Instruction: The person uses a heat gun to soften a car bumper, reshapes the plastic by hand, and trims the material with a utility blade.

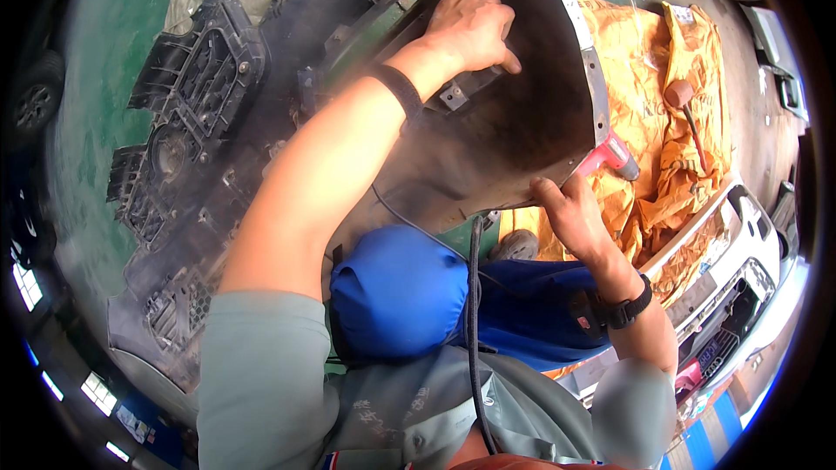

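Observation:
A large black car bumper cover [531, 61] stands tilted before me, its hollow inner side facing up. My left hand [473, 28] reaches over that inner side near an opening, its fingers curled and thumb pointing down; whatever lies under the fingers is hidden. At the bumper's near right edge, my right hand [570, 213] is closed round the rim, thumb on the near side. Just beyond that hand shows a red power tool [612, 157] with a dark nozzle, partly hidden by the rim. I cannot tell whether the fingers touch it.
Black plastic grilles and brackets [213, 78] cover the bumper's left part. Crumpled orange paper [618, 43] lies on the right, with a mallet [680, 94] on it. A white bumper [753, 261] stands farther right. A dark cable [474, 296] hangs before my chest, above my blue-clad knee [401, 292].

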A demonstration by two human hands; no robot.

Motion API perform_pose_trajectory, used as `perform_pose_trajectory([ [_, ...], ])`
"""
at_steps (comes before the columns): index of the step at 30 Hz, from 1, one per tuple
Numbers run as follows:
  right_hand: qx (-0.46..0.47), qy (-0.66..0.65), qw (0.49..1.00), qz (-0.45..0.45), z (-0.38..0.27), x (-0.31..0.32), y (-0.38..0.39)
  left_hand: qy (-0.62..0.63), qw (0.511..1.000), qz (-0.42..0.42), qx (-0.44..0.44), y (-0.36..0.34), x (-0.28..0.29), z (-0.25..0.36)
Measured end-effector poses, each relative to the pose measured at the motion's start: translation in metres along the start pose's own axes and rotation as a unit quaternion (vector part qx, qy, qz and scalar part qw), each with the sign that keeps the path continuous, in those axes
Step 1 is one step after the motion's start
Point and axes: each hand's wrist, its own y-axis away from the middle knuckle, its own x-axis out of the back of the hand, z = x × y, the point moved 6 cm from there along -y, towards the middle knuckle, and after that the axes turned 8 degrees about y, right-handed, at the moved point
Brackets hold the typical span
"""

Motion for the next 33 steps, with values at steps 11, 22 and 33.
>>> perform_pose_trajectory([
  [11,-0.014,0.029,0.999,-0.028,-0.001,0.0,-0.003,0.015,0.999,-0.027,0.025,0.001,0.001,-0.001],
  [22,-0.015,0.039,0.999,-0.008,0.0,-0.001,-0.004,-0.01,1.0,-0.017,0.009,0.0,-0.001,-0.003],
  [33,-0.031,0.052,0.998,0.012,0.002,0.0,-0.014,-0.053,0.997,-0.035,0.031,-0.006,0.002,-0.009],
])
